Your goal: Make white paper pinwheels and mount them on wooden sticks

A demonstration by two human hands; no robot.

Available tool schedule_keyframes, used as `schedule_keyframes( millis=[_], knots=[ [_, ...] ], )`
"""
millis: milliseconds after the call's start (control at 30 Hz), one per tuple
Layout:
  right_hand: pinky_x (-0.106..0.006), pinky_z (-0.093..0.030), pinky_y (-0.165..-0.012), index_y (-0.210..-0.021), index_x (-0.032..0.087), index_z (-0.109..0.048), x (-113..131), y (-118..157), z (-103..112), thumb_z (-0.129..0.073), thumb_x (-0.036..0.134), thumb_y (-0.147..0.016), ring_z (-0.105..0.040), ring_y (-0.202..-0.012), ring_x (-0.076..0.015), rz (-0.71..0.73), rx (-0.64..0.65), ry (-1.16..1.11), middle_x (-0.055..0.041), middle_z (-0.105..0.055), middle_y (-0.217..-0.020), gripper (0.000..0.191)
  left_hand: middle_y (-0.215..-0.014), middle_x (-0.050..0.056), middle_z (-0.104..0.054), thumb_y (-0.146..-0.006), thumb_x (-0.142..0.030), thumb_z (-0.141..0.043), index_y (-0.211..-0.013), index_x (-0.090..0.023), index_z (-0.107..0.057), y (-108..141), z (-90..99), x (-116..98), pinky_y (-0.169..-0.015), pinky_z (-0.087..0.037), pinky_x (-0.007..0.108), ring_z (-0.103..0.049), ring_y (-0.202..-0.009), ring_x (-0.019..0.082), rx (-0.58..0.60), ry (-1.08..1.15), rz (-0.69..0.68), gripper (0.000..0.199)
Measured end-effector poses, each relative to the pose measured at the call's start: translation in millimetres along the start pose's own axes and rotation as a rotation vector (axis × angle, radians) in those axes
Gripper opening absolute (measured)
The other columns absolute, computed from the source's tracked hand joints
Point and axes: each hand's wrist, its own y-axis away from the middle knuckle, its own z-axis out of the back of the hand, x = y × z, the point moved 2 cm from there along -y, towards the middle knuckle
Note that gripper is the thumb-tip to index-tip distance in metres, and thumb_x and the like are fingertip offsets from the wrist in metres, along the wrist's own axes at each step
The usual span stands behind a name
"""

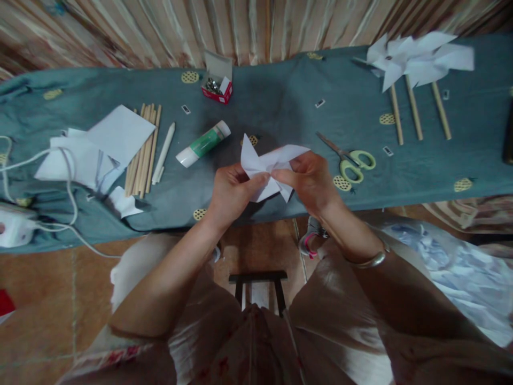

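A folded white paper pinwheel [262,162] is held between both hands above the front of the cloth-covered table. My left hand [232,193] grips its left side, thumb pressed close to the centre. From the right, my right hand [315,182] pinches it, with the thumb also at the middle where the folded points meet. The fingers behind the paper are partly hidden. Just right of my right hand lie scissors with green handles [352,163], blades apart. A glue stick with a green label [204,143] rests to the left of the paper.
Wooden sticks [144,149], a white pen [163,153] and paper sheets [120,133] lie left. A red box of metal fasteners [217,88] stands open at the back. Finished pinwheels on sticks [417,59] lie back right. A white cable [70,187] crosses the left end.
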Motion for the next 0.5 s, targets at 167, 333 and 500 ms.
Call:
schedule_keyframes(
  millis=[167, 333, 500],
  knots=[
    [-0.034, -0.061, -0.078, -0.088, 0.019, -0.070, -5.5, -1.2, 3.3, -0.076, 0.020, -0.065, -0.074, -0.090, -0.0228, 0.006, -0.007, -0.001, -0.0017, -0.077, -0.083, 0.025, -0.072, 0.001, -0.075, -0.070, -0.020, -0.080, -0.076, -0.017, -0.079, -0.2, 1.3, 0.5, -0.064, -0.050, 0.023, -0.065, -0.065, 0.012, 0.014, 0.044, 0.019, 0.007],
    [-0.033, -0.059, -0.078, -0.084, 0.018, -0.071, -4.6, -1.6, 3.3, -0.076, 0.022, -0.067, -0.073, -0.088, -0.0220, 0.023, 0.008, 0.046, -0.0015, -0.076, -0.080, 0.018, -0.072, 0.001, -0.075, -0.070, -0.023, -0.081, -0.077, -0.017, -0.079, -2.2, 2.5, 2.3, -0.065, -0.050, 0.023, -0.064, -0.065, 0.012, -0.001, 0.005, -0.016, 0.009],
    [-0.031, -0.058, -0.071, -0.087, 0.018, -0.072, -4.8, -2.3, 7.0, -0.075, 0.019, -0.067, -0.072, -0.077, -0.0197, 0.035, -0.031, 0.115, 0.0005, -0.075, -0.075, 0.020, -0.068, 0.000, -0.073, -0.067, -0.024, -0.084, -0.069, -0.017, -0.079, -2.6, 2.7, 0.2, -0.058, -0.045, 0.023, -0.059, -0.060, 0.012, -0.063, -0.069, -0.014, 0.009]
  ],
)
